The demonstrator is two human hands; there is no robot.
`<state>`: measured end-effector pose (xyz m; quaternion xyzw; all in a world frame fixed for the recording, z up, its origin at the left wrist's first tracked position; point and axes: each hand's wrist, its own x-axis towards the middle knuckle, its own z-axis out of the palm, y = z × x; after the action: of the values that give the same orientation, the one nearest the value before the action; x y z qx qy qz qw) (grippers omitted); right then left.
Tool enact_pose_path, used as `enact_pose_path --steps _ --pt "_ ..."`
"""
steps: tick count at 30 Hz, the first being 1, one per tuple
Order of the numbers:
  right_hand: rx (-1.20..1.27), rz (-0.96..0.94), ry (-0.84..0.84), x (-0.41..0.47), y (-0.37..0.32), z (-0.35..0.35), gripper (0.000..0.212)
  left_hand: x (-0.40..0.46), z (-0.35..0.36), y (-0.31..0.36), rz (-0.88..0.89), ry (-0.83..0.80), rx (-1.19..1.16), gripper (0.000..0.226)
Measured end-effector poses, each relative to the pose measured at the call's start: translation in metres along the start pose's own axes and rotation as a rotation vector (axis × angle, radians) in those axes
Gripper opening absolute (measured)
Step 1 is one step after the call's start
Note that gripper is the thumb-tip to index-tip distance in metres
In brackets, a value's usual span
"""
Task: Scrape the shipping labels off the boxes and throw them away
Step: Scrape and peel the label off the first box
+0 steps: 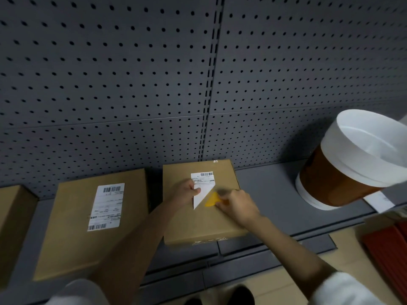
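Observation:
A brown cardboard box [224, 219] lies flat on the grey shelf, in the middle. Its white shipping label [203, 183] is partly peeled, the loose lower corner folded into a point. My left hand [184, 193] pinches that loose flap by its left edge. My right hand [239, 206] grips a yellow scraper [212, 200], whose blade lies under the lifted label. A second box [72, 230] to the left carries a whole white label [106, 206] with barcodes. A brown bin with a white liner [352, 164] stands at the right on the shelf.
A third box [13, 219] shows at the far left edge. Grey pegboard [154, 84] rises behind the shelf [271, 194]. A white paper [378, 201] lies beside the bin's base. Red boards [389, 252] lie at lower right, beyond the shelf's front edge.

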<state>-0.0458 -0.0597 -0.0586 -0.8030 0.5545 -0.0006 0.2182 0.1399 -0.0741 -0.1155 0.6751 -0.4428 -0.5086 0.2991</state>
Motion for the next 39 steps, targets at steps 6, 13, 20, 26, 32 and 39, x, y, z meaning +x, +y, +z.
enact_pose_path --steps 6,13,20,26,32,39 --pt "-0.027 0.007 0.023 0.006 -0.010 0.007 0.031 0.001 -0.001 0.000 0.024 -0.005 -0.027 0.031" --pt "-0.049 0.062 -0.056 -0.001 0.006 0.000 0.031 0.003 -0.005 -0.003 0.022 0.015 -0.025 0.025" --pt "0.056 0.003 0.064 0.012 -0.012 0.010 0.027 -0.004 -0.005 0.000 0.049 0.026 -0.086 0.017" --pt "0.010 0.021 -0.003 -0.003 0.001 0.010 0.029 -0.008 -0.003 0.000 0.055 0.057 -0.056 0.030" --pt "0.081 0.024 0.020 0.007 -0.013 0.013 0.028 -0.006 -0.002 -0.002 0.058 0.061 -0.077 0.031" --pt "-0.026 0.003 -0.005 0.003 -0.014 0.012 0.029 -0.007 0.001 -0.004 0.080 0.100 -0.069 0.038"
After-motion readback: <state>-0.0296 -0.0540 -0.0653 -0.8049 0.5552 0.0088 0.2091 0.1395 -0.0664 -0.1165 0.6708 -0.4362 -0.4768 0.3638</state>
